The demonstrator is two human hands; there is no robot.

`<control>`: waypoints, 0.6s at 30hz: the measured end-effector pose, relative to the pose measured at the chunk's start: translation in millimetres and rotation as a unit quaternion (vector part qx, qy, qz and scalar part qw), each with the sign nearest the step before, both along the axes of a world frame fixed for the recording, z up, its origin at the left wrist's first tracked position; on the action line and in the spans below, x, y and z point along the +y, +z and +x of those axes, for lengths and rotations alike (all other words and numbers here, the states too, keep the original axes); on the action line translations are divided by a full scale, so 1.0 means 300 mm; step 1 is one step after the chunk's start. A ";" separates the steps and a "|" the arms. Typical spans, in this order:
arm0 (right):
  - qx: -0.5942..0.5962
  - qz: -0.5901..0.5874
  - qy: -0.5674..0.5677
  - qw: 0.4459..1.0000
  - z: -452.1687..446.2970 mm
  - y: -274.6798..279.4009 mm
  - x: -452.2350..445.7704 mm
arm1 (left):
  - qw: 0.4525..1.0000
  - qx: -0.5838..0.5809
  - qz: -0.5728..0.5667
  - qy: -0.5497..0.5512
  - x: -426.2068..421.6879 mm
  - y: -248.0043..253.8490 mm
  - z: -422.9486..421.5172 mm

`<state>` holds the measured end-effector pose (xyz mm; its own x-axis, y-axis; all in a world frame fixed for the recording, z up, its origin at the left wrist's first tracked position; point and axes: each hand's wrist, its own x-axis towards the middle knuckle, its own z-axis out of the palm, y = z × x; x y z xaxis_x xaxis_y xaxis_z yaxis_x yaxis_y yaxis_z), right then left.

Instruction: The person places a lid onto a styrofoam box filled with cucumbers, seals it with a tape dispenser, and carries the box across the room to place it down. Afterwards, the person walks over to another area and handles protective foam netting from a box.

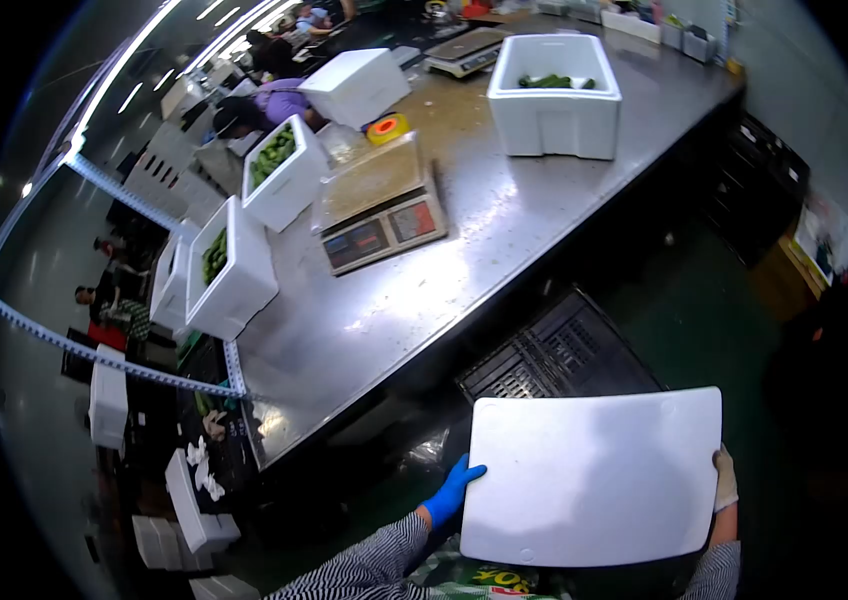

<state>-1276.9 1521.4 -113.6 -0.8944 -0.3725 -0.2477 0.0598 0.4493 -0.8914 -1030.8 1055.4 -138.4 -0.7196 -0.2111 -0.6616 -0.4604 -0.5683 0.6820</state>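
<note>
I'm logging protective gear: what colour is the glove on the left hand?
The left glove is blue, seen best in the head view.

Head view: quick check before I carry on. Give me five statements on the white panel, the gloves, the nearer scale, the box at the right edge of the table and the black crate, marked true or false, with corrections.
1. The left hand and right hand hold the white panel at opposite sides. True.
2. Both hands wear blue gloves. False: the left glove is blue, the right one pale.
3. A white box at the right edge of the metal table contains something green. True.
4. The nearer scale carries a foam box. False: no box stands on it.
5. The black crate sits below the tabletop. True.
</note>
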 end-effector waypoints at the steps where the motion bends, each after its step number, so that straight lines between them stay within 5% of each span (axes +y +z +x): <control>1: -0.068 -0.055 -0.066 0.994 0.017 -0.085 0.062 | 1.000 0.003 0.005 -0.008 -0.011 -0.008 0.000; 5: -0.214 -0.122 -0.139 0.959 -0.004 0.012 0.025 | 0.990 -0.062 -0.060 -0.113 -0.058 0.039 -0.012; 7: -0.072 0.018 -0.055 0.996 -0.038 0.081 0.008 | 0.984 -0.056 -0.068 -0.157 -0.075 -0.031 -0.001; 9: 0.061 0.363 -0.132 0.921 -0.002 0.263 -0.139 | 0.980 -0.060 -0.092 -0.168 -0.079 -0.028 -0.001; 10: 0.118 0.421 -0.160 0.885 0.052 0.397 -0.293 | 0.979 -0.049 -0.085 -0.181 -0.086 0.034 -0.017; 12: 0.232 0.425 -0.192 0.854 0.135 0.489 -0.504 | 0.971 -0.039 -0.109 -0.208 -0.103 0.104 -0.033; 15: 0.385 0.441 -0.047 0.809 0.310 0.282 -0.772 | 0.948 -0.027 -0.157 -0.277 -0.136 0.072 -0.033; 18: 0.301 0.594 0.082 0.741 0.439 0.344 -1.043 | 0.913 0.029 -0.218 -0.344 -0.187 -0.017 -0.025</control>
<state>-1145.3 1208.4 -10.3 -0.9429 -0.3271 -0.0630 -0.3306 0.8959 0.2967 -1038.2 999.3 -143.5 -0.8124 0.0691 -0.5790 -0.5618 0.1733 0.8089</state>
